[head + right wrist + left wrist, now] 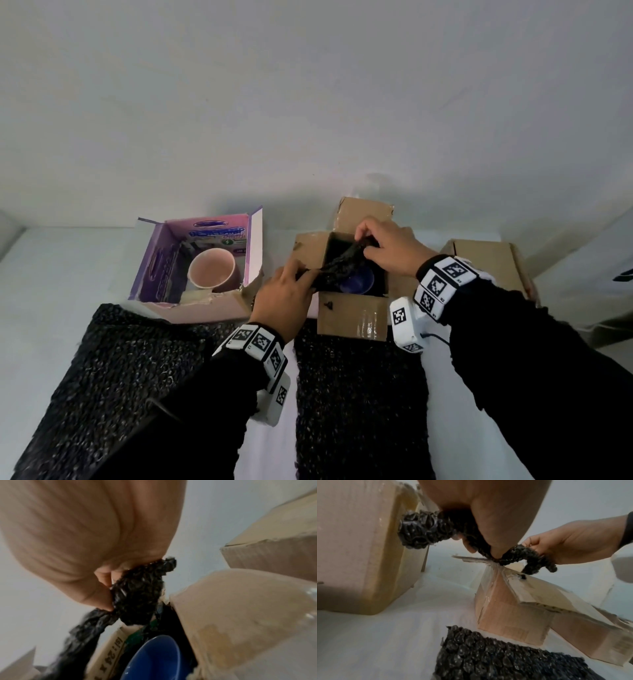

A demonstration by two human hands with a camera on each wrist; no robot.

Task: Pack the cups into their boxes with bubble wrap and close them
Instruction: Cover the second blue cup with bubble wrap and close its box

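Your left hand (281, 301) grips one end of a twisted strip of black bubble wrap (337, 265), fingers curled round it at the near left corner of the open brown box (352, 317). Your right hand (388, 250) pinches the other end of the same strip over the box's far side, thumb and fingers closed on it. The strip spans the box opening diagonally, above the blue cup (358, 282), which sits inside the box toward its right half; the right wrist view shows the cup's rim just below the wrap. The box flaps stand open on all sides. To the left, well apart, a purple box (164, 270) stands open with a pink cup (212, 272) lying tilted inside it, mouth toward you. Behind your right wrist a second brown box (493, 260) is visible; whether it is closed cannot be told. Two flat sheets of black bubble wrap lie on the white worktop (61, 274): the left sheet (113, 370) under your left forearm, the right sheet (359, 394) just in front of the open brown box.
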